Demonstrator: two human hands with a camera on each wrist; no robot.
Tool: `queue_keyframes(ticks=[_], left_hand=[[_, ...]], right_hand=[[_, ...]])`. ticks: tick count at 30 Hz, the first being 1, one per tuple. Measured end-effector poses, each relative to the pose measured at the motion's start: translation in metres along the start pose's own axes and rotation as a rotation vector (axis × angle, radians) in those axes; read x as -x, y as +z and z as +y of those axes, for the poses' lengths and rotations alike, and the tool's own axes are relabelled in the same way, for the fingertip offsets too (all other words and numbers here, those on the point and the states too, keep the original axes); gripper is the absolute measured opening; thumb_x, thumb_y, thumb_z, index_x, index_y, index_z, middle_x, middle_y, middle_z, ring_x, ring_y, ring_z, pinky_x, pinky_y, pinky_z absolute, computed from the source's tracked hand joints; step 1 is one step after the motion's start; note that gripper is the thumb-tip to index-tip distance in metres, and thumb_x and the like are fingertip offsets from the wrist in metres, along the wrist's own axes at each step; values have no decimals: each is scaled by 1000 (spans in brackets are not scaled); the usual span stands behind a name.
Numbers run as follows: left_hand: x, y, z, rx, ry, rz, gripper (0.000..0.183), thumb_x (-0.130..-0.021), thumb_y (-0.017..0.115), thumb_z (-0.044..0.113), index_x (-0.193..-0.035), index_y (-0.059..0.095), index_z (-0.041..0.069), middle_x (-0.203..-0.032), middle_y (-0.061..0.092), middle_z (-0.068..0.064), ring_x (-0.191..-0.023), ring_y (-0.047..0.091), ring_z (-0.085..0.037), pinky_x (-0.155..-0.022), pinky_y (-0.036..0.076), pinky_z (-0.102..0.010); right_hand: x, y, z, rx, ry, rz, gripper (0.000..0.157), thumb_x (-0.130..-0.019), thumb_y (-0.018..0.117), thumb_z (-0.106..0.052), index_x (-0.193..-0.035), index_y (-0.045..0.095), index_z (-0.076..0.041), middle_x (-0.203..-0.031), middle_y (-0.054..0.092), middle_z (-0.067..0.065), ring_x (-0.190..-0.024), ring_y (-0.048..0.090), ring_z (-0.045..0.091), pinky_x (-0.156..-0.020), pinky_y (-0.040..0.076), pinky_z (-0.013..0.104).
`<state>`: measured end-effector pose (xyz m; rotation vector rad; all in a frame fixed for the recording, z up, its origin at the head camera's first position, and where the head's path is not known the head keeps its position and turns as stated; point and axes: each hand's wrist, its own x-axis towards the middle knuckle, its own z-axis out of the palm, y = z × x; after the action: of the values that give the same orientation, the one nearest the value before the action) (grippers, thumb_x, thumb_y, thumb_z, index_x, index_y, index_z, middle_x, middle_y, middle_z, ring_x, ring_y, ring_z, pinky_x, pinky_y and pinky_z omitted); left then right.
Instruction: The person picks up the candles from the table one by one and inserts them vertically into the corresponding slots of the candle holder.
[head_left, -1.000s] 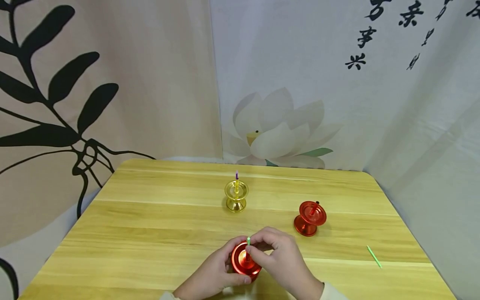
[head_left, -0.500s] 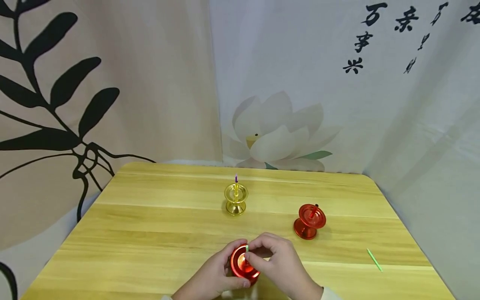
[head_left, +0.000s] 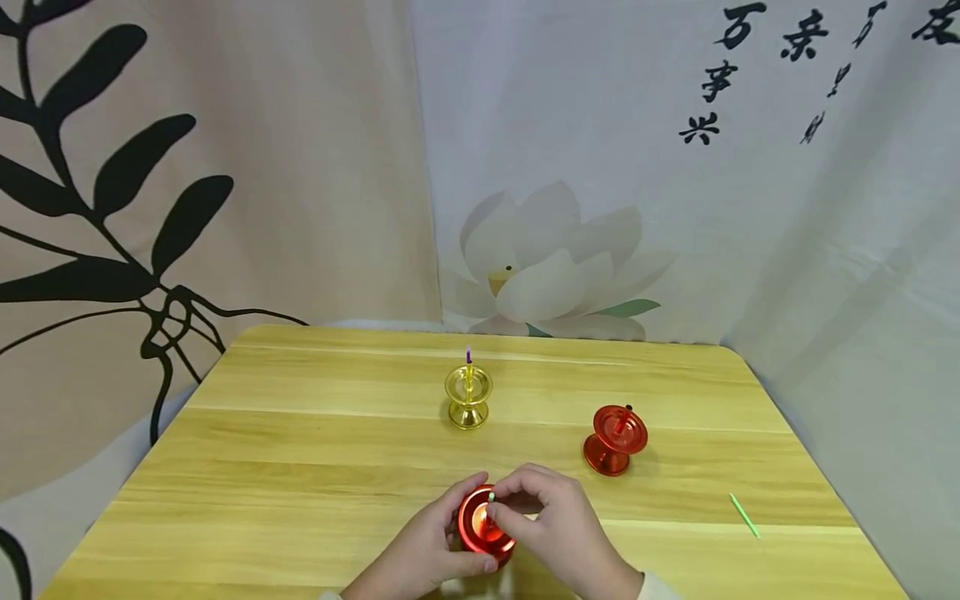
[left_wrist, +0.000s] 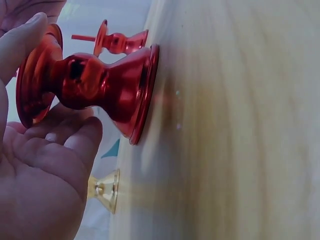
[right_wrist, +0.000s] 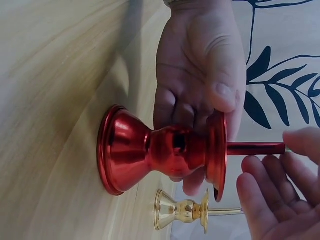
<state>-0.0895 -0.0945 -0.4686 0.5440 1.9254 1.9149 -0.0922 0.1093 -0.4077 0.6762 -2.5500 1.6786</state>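
Note:
A shiny red candlestick point(head_left: 474, 527) stands upright near the front of the table, its base right at the tabletop in both wrist views. My left hand point(head_left: 431, 533) holds it by the dish, fingers behind and thumb in front. At the top of its thin red tube point(right_wrist: 255, 148), my right hand point(head_left: 558, 521) pinches a thin green stick point(head_left: 491, 497) between thumb and forefinger. Only a little green shows; the tube's mouth is hidden by the fingertips in the right wrist view.
A gold candlestick point(head_left: 468, 412) with a purple tip point(head_left: 468, 357) stands farther back. Another red candlestick point(head_left: 607, 458), black-tipped, is to the right. A loose green stick point(head_left: 745, 517) lies on the wooden table point(head_left: 262, 467). A printed cloth point(head_left: 360, 167) hangs behind.
The green stick has sunk lower into the red tube; less of it shows above my right fingers. Both hands keep their hold, and the head view has shifted slightly.

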Motion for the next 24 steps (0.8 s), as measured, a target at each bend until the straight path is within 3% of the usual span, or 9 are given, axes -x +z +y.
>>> queue_keyframes(ticks=[7, 12, 15, 17, 21, 24], left_hand=[[1, 3, 2, -88, 20, 30, 93, -83, 84, 17, -158, 28, 7, -153, 43, -14, -128, 55, -16, -101, 47, -22], [2, 3, 10, -156, 19, 104, 95, -81, 86, 26, -158, 31, 17, -159, 38, -9, -144, 38, -28, -109, 31, -15], [2, 5, 18, -183, 23, 154, 97, -79, 87, 29, -157, 31, 22, -163, 31, -2, -149, 26, -26, -112, 23, -13], [2, 7, 25, -187, 35, 179, 96, -79, 87, 28, -157, 31, 24, -163, 30, 0, -150, 24, -25, -114, 23, -18], [3, 12, 38, -175, 67, 220, 93, -80, 87, 23, -156, 33, 31, -162, 31, 3, -149, 26, -24, -117, 24, -30], [3, 16, 48, -155, 89, 238, 93, -80, 87, 19, -155, 34, 34, -161, 32, 8, -149, 27, -21, -116, 26, -28]], right_hand=[[7, -12, 2, 8, 1, 30, 7, -89, 78, -18, -93, 73, -19, -93, 70, -7, -85, 70, 8, -77, 60, 28], [17, -24, 8, 37, 9, 66, 6, -89, 78, -19, -93, 73, -18, -93, 71, -7, -84, 70, 7, -76, 60, 27], [24, -31, 12, 37, 57, 93, 8, -88, 79, -18, -92, 72, -19, -92, 71, -8, -83, 70, 7, -75, 59, 26], [28, -37, 15, 36, 96, 107, 9, -88, 80, -19, -92, 72, -19, -90, 72, -9, -82, 70, 7, -75, 59, 26], [36, -47, 19, 57, 169, 138, 10, -86, 81, -19, -91, 72, -18, -89, 72, -9, -81, 70, 6, -74, 59, 24], [42, -56, 23, 86, 222, 169, 12, -85, 82, -19, -91, 73, -17, -88, 72, -9, -81, 70, 6, -74, 58, 24]])
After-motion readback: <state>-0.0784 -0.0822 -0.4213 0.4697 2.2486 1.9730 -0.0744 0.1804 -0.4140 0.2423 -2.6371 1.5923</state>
